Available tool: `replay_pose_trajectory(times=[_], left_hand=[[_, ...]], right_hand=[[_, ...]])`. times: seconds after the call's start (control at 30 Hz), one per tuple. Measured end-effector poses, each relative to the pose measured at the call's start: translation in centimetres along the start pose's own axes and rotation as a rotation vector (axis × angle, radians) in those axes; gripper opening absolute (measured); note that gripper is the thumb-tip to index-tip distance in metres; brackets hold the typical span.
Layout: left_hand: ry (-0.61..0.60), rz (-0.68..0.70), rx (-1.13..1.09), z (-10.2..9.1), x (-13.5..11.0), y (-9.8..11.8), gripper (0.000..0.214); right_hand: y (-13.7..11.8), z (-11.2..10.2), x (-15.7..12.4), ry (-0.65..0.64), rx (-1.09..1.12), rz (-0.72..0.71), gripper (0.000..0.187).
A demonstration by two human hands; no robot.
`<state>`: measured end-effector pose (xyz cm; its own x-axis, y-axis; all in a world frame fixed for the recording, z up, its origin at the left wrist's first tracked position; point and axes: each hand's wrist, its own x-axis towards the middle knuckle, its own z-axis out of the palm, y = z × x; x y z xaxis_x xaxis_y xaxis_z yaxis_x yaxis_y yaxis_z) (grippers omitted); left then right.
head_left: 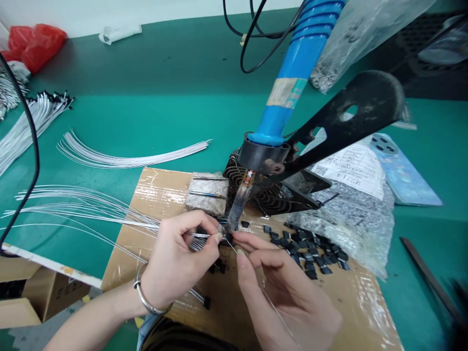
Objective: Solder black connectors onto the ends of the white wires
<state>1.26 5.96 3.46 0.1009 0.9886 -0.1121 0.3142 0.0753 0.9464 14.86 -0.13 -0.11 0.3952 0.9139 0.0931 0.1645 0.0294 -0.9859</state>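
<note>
My left hand (179,258), with a metal bangle at the wrist, pinches a thin white wire (199,236) close to the tip of a blue-handled soldering iron (281,107). The iron is clamped in a black metal bracket (351,109) and points down. Between the fingertips of my right hand (281,287) runs a thin strand of solder wire (280,317), its end reaching the iron's tip. A small black part (229,238) sits right at the tip, partly hidden by fingers. Loose white wires (120,207) fan out left of my left hand.
Small black connectors (310,248) lie scattered on the cardboard (358,312). Behind my left hand is a wrapped block (207,192); a black fan (263,195) stands beside it. Further out are a wire bundle (127,160), a bubble-wrap bag (358,229), a phone (405,170) and a metal strip (427,273).
</note>
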Motion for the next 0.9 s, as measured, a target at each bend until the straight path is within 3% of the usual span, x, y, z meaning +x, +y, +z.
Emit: replay_pose_trajectory(times=[0.9], left_hand=[[0.042,0.062,-0.011,0.21,0.12,0.03,0.013]], right_hand=[[0.06,-0.12,0.11,0.007,-0.048,-0.045,0.016]])
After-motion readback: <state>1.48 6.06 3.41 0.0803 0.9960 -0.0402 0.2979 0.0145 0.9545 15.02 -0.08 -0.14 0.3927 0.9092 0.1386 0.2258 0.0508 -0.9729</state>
